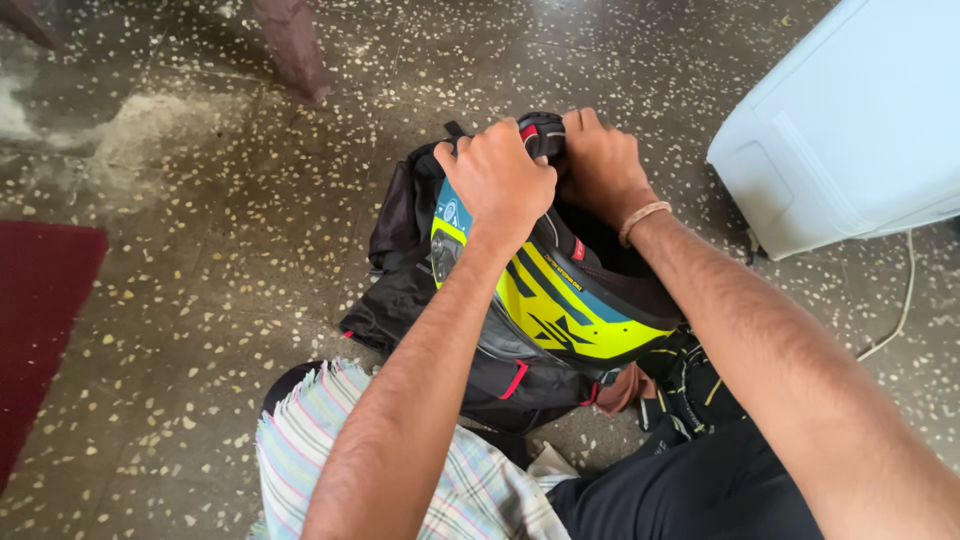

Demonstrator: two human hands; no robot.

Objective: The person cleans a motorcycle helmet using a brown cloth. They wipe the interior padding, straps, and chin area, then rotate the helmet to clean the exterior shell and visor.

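Gripping the black bag's [420, 290] top rim, left hand [497, 180] and right hand [600, 165] are both clenched on fabric — neon-yellow helmet [560, 310] sits inside on the speckled floor [200, 250] (likely rigid, smooth, slippery; the soft bag rim looks the safer hold).

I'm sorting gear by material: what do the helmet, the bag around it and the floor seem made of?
Helmet: probably hard glossy plastic, with a smooth yellow-and-black shell. Bag: black woven fabric, likely synthetic, soft and creased. Floor: looks like terrazzo, pale chips in grey, slightly polished.
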